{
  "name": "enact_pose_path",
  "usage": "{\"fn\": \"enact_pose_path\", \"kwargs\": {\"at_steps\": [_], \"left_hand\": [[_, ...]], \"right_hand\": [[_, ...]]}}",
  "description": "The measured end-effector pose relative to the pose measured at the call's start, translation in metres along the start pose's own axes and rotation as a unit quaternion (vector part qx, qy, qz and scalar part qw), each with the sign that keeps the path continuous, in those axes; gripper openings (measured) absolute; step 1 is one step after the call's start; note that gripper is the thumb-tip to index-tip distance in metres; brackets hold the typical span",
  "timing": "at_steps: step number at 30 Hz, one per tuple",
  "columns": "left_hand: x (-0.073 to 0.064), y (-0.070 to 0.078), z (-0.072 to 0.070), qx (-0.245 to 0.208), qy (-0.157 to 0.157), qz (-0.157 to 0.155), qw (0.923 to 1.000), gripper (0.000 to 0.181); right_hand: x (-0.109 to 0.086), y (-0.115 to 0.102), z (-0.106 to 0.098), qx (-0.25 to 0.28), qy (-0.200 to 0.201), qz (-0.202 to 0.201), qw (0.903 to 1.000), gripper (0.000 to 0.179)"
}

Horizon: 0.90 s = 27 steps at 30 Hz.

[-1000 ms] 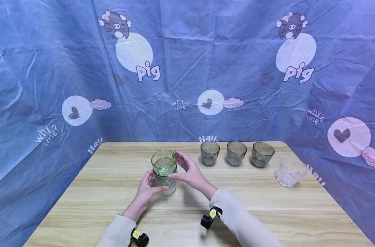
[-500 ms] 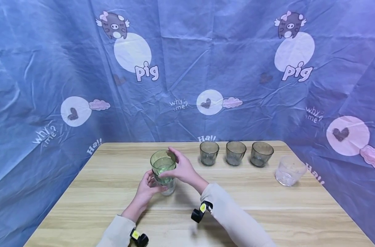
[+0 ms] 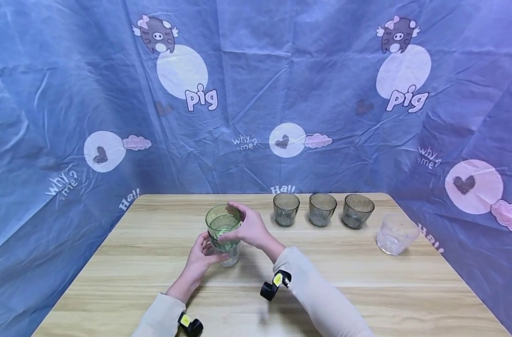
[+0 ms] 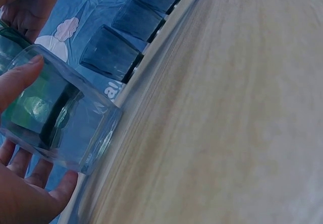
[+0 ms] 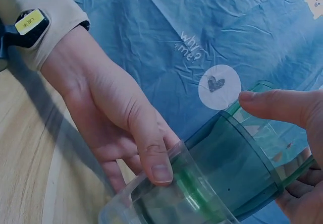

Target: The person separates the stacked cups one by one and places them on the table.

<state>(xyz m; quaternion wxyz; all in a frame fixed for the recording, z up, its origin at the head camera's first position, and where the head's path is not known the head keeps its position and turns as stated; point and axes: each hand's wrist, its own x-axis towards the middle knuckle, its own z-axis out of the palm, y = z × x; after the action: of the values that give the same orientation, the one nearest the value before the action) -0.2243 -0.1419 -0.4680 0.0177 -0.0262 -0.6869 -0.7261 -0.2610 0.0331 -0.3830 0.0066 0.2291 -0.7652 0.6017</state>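
Green glass, stacked over clear glass, left of frame centre. Right hand clamped round the former, left hand round the latter. Risk: wedging or chipping, from crooked pressure.

The table has tan wood grain. Near its far edge, tumblers are smoky grey; over it, stacked glasses are green above, colourless below. Behind it, the blue curtain bears grey pigs, pink clouds.

Passage is free along the table's left edge; a tumbler stack obstructs farther in, smoky tumblers the back edge's right half, a clear tumbler the right edge.
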Motion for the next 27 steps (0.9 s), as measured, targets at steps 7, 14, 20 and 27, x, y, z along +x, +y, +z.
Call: {"fn": "enact_pose_path", "kwargs": {"at_steps": [7,14,20,27], "left_hand": [[0.001,0.000,0.000,0.000,-0.001,0.001,1.0000,0.082],[0.000,0.001,-0.001,0.005,-0.005,-0.001,1.0000,0.082],[0.000,0.000,-0.002,0.006,0.000,-0.007,1.0000,0.081],[0.000,-0.001,-0.001,0.004,-0.003,-0.006,1.0000,0.084]], "right_hand": [[0.001,-0.002,-0.006,0.031,-0.010,0.005,0.9995,0.097],[0.004,-0.006,-0.011,0.030,-0.030,-0.004,0.9991,0.096],[0.003,-0.007,-0.011,0.037,-0.035,0.001,0.9987,0.097],[0.003,-0.008,-0.013,0.053,-0.030,-0.003,0.9981,0.097]]}}
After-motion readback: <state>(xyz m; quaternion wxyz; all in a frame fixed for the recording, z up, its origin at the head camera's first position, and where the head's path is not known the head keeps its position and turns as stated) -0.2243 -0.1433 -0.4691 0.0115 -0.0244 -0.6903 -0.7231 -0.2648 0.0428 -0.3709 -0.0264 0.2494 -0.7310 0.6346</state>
